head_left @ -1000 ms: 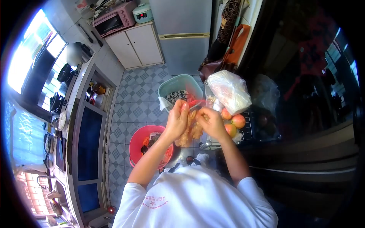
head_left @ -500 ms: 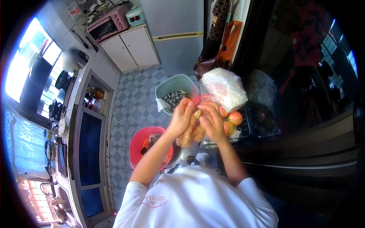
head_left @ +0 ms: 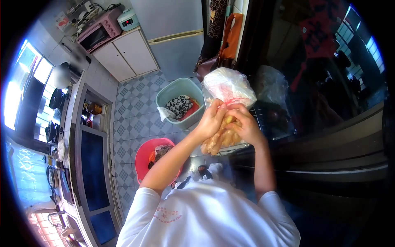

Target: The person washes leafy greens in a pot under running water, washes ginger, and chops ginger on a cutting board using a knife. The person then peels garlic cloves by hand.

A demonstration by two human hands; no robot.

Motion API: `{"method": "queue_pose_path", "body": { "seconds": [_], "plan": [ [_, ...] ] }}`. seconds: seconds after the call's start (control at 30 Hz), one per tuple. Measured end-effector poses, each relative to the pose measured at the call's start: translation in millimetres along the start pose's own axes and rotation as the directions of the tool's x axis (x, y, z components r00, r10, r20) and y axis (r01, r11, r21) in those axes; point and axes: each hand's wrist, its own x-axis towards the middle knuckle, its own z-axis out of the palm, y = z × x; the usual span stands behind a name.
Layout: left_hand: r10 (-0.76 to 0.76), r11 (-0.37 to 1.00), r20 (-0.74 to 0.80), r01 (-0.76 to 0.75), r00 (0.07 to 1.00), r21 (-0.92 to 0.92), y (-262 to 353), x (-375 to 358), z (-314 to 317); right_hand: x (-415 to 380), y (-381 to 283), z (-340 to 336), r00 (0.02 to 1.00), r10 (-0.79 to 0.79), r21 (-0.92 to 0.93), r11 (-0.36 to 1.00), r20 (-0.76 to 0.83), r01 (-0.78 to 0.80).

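Note:
My left hand (head_left: pixel 211 120) is closed, its fingers pinching the top of a thin clear bag (head_left: pixel 216 142) with yellowish-brown pieces inside. My right hand (head_left: pixel 246 126) is closed on the same bag's neck, close beside my left hand. The bag hangs below both hands. Red strands, perhaps bag handles, show just above my fingertips. Behind my hands a full white plastic bag (head_left: pixel 228 84) rests on a rack. The fingertips partly hide the bag's neck.
A green bin (head_left: pixel 163 95) with cloths and a pink basin (head_left: pixel 142 164) stand on the tiled floor (head_left: pixel 126 133). Left is a counter with pans. Ahead are a grey fridge (head_left: pixel 175 53), a white cabinet (head_left: pixel 123 55) and a pink oven (head_left: pixel 98 33). A dark glass panel is at right.
The view has shifted. My hands have moved right relative to the floor bins, and my right fingers have closed in on the bag. The bag now covers the apples seen before.

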Motion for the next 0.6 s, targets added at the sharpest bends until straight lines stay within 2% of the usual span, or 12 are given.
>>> {"method": "queue_pose_path", "body": {
  "seconds": [0.03, 0.07, 0.1, 0.17, 0.23, 0.3, 0.37, 0.43, 0.47, 0.5, 0.57, 0.6],
  "plan": [
    [0.003, 1.0, 0.007, -0.003, 1.0, 0.0, -1.6, 4.6, 2.3, 0.3, 3.2, -2.0, 0.998, -0.051, -0.065, 0.997, -0.026, 0.049],
    [0.013, 1.0, 0.021, -0.013, 1.0, 0.005, -5.1, 8.5, 4.2, -0.6, 2.8, -4.0, 0.993, -0.06, 0.034, 0.997, -0.098, 0.063],
    [0.019, 1.0, 0.036, -0.019, 0.999, 0.008, -9.2, 10.9, 6.2, -2.6, 2.2, -5.8, 0.994, -0.052, 0.034, 0.998, -0.1, 0.056],
    [0.051, 0.999, 0.047, -0.05, 0.998, -0.009, -7.8, 13.6, 8.0, -4.8, 3.5, -10.8, 0.977, -0.055, -0.099, 0.994, -0.205, 0.035],
    [-0.185, 0.982, 0.108, 0.18, 0.977, 0.05, -3.6, 14.5, 5.2, -4.8, 10.1, -13.9, 0.957, -0.101, -0.145, 0.987, -0.272, 0.063],
    [-0.184, 0.981, 0.082, 0.177, 0.98, 0.084, -39.8, 19.3, 4.9, -5.8, 17.1, -23.1, 0.909, -0.097, -0.277, 0.961, -0.405, -0.021],
    [-0.19, 0.976, 0.066, 0.181, 0.98, 0.118, -80.6, 19.4, 8.5, -2.1, 26.3, -20.1, 0.911, -0.131, -0.33, 0.944, -0.392, -0.006],
    [-0.171, 0.985, -0.003, 0.171, 0.985, -0.002, -104.7, 16.8, 18.3, -3.0, 45.0, -6.9, 0.981, 0.088, -0.137, 0.984, -0.176, -0.112],
    [-0.191, 0.981, -0.008, 0.19, 0.982, -0.04, -111.7, 17.0, 19.9, -2.5, 50.0, -5.1, 0.987, -0.068, -0.309, 0.951, -0.148, 0.019],
    [-0.186, 0.982, -0.009, 0.186, 0.982, -0.042, -118.8, 18.5, 21.6, -3.7, 53.0, -1.2, 0.987, -0.072, -0.313, 0.95, -0.147, 0.022],
    [-0.247, 0.958, 0.031, 0.249, 0.969, -0.141, -121.2, 15.4, 27.2, -11.7, 48.7, 12.4, 0.925, 0.198, -0.036, 0.975, -0.324, -0.221],
    [-0.245, 0.95, -0.028, 0.234, 0.969, -0.208, -122.8, 13.9, 32.3, -16.4, 53.2, 16.0, 0.907, 0.214, -0.045, 0.968, -0.363, -0.247]
  ]
}}
